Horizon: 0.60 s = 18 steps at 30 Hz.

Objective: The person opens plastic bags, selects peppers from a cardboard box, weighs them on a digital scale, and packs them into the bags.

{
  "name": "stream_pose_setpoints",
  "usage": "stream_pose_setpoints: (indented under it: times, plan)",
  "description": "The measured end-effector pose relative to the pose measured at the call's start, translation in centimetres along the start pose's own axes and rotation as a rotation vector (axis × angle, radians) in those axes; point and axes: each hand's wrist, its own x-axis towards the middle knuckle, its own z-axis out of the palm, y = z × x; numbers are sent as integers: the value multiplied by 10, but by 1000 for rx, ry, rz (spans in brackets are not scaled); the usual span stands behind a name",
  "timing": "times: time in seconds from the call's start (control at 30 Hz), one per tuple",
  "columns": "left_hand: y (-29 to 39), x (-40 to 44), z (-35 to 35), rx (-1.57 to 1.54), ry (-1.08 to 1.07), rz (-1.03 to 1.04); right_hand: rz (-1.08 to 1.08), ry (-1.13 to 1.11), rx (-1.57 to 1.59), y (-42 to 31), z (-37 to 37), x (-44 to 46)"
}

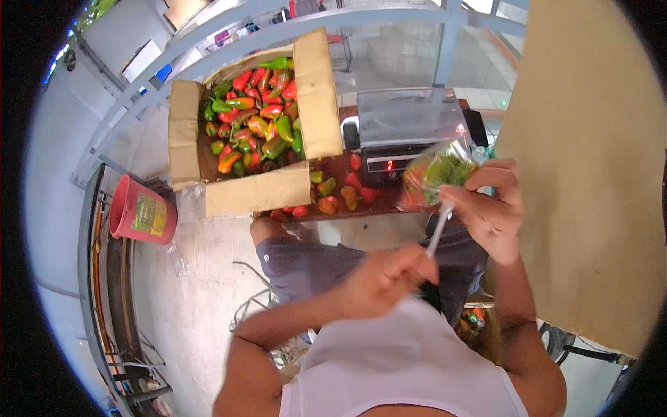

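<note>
A clear plastic bag (445,170) with green and red peppers inside hangs in front of the scale (410,125). My right hand (493,205) pinches the bag where its neck begins. The neck is drawn out into a thin whitish twist (439,229). At the twist's lower end, my left hand (389,278) is closed on it, slightly blurred. Behind and to the left, an open cardboard box (257,194) holds many red, green and orange peppers (260,125). Loose peppers (349,198) lie on the dark red table in front of the box and scale.
A pink bucket (142,212) with a label is at the left. A tall tan board (590,174) rises close on the right. Grey-blue rails (448,48) run behind the table. Green cord (253,299) lies on the floor. More peppers (476,318) show in a container below my right arm.
</note>
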Motion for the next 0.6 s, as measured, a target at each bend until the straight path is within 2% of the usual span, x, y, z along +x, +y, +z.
stream_pose_setpoints:
  times: [0.07,0.1,0.17,0.23,0.3,0.33,0.37,0.4,0.43,0.47,0.5,0.53,0.6]
  plan:
    - [-32,3,47,-472,-70,122,22,288,31,-9,16,7]
    - [-30,11,51,-426,-241,-49,111,417,343,-17,22,14]
    - [-61,18,29,-330,-174,-122,321,591,965,-27,36,4]
    - [-79,26,-23,61,-61,-96,456,205,1254,-15,28,-10]
    - [-66,35,-78,623,27,59,612,-137,1165,0,30,-32]
    - [-46,35,-85,823,70,153,615,-132,1005,12,42,-45]
    - [-25,35,-91,1024,134,240,600,-23,872,15,52,-47]
    - [-8,29,-76,1150,177,201,583,82,734,16,63,-45]
    - [2,22,-53,1094,169,183,566,181,592,15,71,-42]
    - [-13,14,-19,925,212,214,508,328,667,13,79,-35]
    - [-32,10,2,758,255,241,568,373,885,8,86,-33]
    - [-49,9,0,771,287,276,627,417,1108,1,91,-32]
    - [-89,0,-3,797,354,332,708,294,1492,-11,87,-28]
